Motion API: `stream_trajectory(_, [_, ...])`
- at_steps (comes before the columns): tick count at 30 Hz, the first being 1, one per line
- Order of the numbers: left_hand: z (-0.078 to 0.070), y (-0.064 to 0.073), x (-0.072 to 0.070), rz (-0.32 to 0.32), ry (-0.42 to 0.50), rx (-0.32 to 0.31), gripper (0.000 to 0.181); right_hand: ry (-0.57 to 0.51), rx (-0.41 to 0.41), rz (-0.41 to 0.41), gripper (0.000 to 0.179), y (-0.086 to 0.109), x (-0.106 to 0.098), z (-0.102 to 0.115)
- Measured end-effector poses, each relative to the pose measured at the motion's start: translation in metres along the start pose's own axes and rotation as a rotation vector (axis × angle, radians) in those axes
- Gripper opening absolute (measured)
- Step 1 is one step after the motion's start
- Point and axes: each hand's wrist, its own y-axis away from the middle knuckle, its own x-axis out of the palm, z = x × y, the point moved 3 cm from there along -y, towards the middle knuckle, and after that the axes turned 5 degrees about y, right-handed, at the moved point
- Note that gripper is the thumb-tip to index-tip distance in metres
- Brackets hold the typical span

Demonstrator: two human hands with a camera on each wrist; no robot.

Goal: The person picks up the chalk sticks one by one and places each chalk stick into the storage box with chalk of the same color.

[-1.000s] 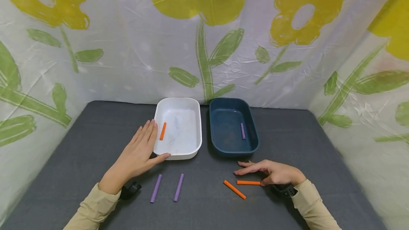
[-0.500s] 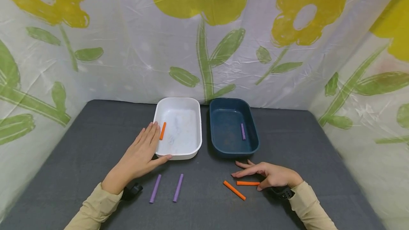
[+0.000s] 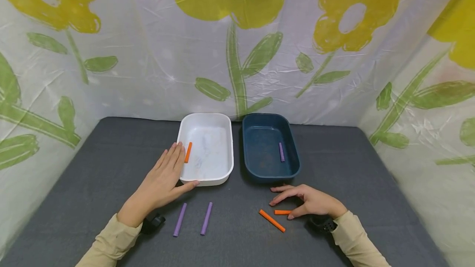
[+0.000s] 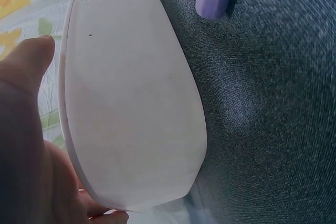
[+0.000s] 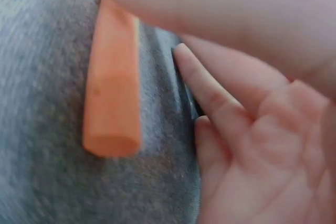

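My left hand [image 3: 163, 176] lies with straight fingers over the left rim of a white tray [image 3: 215, 147], its thumb at the front corner. Inside that tray is an orange chalk-like stick [image 3: 188, 152]. The left wrist view shows the tray's outer wall [image 4: 131, 93] beside the fingers. My right hand [image 3: 308, 201] is above a second orange stick [image 3: 282, 212], thumb and fingers apart around its middle, its right part hidden by the hand. Large in the right wrist view is the near end of that orange stick [image 5: 112, 98]. A third orange stick [image 3: 272, 221] lies slanted just left.
A dark blue tray [image 3: 259, 151] stands right of the white one, with a short purple stick [image 3: 281, 152] inside. Two purple sticks, one at left [image 3: 179, 219] and another purple stick [image 3: 206, 218], lie on the grey cloth before the white tray. A flowered curtain [image 3: 148, 52] hangs behind.
My right hand has shifted left along the orange stick, its thumb now covering more of it. My left hand has slid slightly inward over the white tray's rim. The sticks have stayed in place.
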Motion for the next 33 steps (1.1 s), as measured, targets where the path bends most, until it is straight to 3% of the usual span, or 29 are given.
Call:
stream_trajectory(7, [-0.001,0.000,0.002,-0.011,0.003,0.009,0.104,0.117,-0.131,-0.080,0.036,-0.004,0.004,0.008])
stream_trajectory(10, [-0.001,0.000,0.002,-0.028,0.001,0.010,0.104,0.186,-0.151,-0.113,0.033,-0.007,0.006,0.010])
stream_trajectory(15, [-0.002,-0.001,0.003,-0.040,0.000,0.004,0.104,0.267,-0.139,-0.158,0.029,-0.010,0.010,0.013])
stream_trajectory(21, [-0.003,-0.001,0.002,-0.015,0.007,-0.014,0.103,0.287,-0.112,-0.172,0.027,-0.013,0.014,0.020])
stream_trajectory(33, [-0.002,0.000,0.002,-0.040,0.015,-0.001,0.104,0.341,0.014,-0.290,0.026,-0.020,0.020,0.026])
